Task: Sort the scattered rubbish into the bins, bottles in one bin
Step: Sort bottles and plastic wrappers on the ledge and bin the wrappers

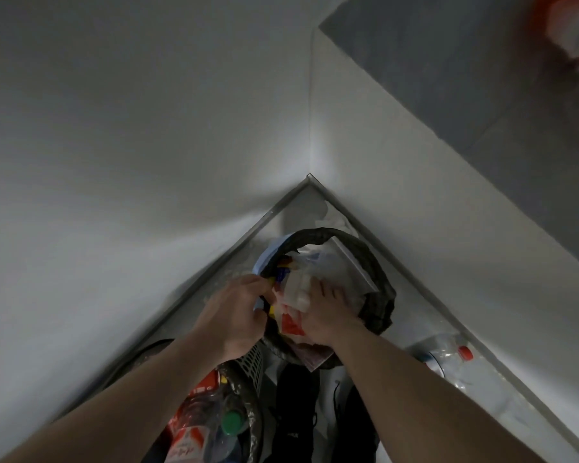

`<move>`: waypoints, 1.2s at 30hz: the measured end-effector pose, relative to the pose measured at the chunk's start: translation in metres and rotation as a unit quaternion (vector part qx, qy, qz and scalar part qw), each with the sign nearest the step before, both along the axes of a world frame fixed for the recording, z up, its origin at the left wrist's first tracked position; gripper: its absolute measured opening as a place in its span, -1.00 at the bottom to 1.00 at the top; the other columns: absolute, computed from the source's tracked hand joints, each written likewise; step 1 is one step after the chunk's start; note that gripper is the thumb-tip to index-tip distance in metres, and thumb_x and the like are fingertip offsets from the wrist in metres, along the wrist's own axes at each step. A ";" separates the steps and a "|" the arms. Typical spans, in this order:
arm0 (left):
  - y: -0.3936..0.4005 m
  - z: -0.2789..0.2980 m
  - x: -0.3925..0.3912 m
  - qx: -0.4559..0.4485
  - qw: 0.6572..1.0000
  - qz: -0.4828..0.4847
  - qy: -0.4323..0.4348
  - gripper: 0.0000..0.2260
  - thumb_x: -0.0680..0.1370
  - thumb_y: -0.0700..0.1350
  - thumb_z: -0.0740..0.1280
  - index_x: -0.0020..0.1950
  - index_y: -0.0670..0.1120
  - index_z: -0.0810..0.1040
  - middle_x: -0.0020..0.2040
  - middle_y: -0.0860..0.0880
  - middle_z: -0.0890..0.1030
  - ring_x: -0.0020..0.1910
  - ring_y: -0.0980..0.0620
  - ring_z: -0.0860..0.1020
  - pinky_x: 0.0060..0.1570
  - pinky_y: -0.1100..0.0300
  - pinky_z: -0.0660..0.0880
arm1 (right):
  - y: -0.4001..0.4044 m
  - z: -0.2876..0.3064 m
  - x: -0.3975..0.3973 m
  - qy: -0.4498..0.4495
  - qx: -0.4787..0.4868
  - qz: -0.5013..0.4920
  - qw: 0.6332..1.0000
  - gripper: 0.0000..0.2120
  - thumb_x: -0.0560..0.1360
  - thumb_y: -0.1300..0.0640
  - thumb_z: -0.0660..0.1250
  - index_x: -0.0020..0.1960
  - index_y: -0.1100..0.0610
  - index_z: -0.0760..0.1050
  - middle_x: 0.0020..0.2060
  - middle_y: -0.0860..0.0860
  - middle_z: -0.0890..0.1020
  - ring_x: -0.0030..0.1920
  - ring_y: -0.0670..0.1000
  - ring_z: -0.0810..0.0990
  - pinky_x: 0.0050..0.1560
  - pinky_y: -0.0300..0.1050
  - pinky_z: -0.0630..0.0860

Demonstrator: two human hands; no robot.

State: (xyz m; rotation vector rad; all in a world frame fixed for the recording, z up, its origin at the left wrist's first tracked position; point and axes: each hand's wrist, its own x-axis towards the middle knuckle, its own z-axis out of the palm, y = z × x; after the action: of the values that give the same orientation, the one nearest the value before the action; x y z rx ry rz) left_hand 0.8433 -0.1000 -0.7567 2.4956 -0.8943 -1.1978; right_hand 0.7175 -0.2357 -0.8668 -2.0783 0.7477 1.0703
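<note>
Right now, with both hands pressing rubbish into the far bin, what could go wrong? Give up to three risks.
1. The far bin is heaped; wrappers may spill as the left hand and right hand push.
2. The black liner sags at the rim and could slip in.
3. A clear bottle lies on the floor beside the wall and may be missed.

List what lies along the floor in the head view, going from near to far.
Bin with bottles → left hand and right hand at the paper rubbish → black-lined bin → wall corner.
</note>
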 end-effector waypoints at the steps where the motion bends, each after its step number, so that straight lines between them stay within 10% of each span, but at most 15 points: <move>1: 0.001 -0.003 0.000 0.002 1.000 -0.002 0.001 -0.72 0.51 -0.23 0.30 0.08 0.13 0.59 0.29 0.19 0.50 0.35 0.10 0.41 0.32 0.03 0.43 | 0.003 -0.006 0.002 0.003 -0.007 -0.006 1.000 -0.09 0.56 -0.38 0.03 0.63 0.16 -0.23 0.60 0.16 0.03 0.56 0.22 0.06 0.56 0.17 0.02; 11: 0.011 0.017 -0.015 0.048 0.998 -0.034 -0.003 -0.70 0.56 -0.23 0.26 0.14 0.15 0.56 0.37 0.18 0.44 0.38 0.07 0.39 0.29 0.11 0.44 | 0.008 0.016 -0.016 -0.014 -0.018 -0.034 0.999 0.16 0.36 -0.51 0.23 0.61 0.06 -0.32 0.59 0.17 -0.02 0.58 0.23 0.01 0.56 0.22 0.05; 22: -0.017 0.185 -0.040 0.028 0.999 -0.017 -0.003 -0.75 0.55 -0.18 0.21 0.07 0.17 0.53 0.29 0.17 0.43 0.19 0.07 0.50 0.10 0.15 0.46 | -0.016 0.243 -0.064 -0.151 -0.024 -0.124 0.980 -0.15 0.49 0.03 0.38 0.60 -0.03 -0.06 0.58 0.03 0.10 0.57 0.12 0.11 0.50 0.09 0.28; 36: -0.046 0.386 -0.069 -0.049 0.996 -0.065 -0.035 -0.62 0.50 -0.15 0.34 0.31 0.03 0.55 0.43 0.03 0.39 0.34 -0.06 0.45 0.24 0.12 0.46 | -0.035 0.464 -0.159 -0.155 -0.083 -0.236 0.956 -0.27 0.54 0.02 0.32 0.62 -0.03 0.04 0.62 0.00 0.01 0.61 0.04 -0.01 0.55 0.00 0.17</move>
State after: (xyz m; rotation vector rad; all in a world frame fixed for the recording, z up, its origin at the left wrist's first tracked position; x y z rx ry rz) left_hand 0.7745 -0.1456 -0.3704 2.4468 -1.1205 -1.0818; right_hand 0.5582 -0.2704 -0.4032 -1.9908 1.1252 0.4200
